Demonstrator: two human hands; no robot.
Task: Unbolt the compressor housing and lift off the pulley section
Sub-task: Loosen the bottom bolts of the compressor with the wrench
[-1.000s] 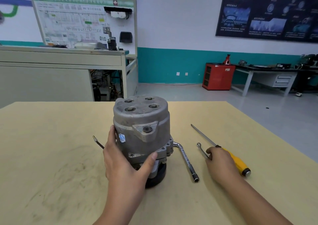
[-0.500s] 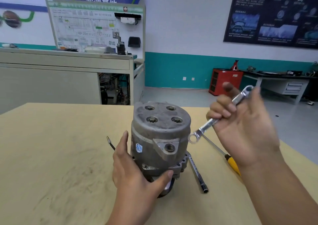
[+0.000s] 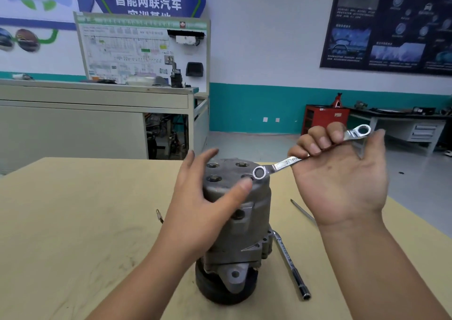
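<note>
My left hand, fingers straight, rests on the grey cast-metal compressor, which stands pulley-down at the tan table's centre. My right hand curls its fingers round a shiny ring spanner, ring at the top's 3 o'clock.

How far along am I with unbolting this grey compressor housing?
Nothing looks undone: four bolts sit in the top of the grey cast-metal compressor housing. In hand: right hand holds a silver ring spanner near the front-right bolt; left hand braces the housing. Left: all four bolts, then the black pulley section.
</note>
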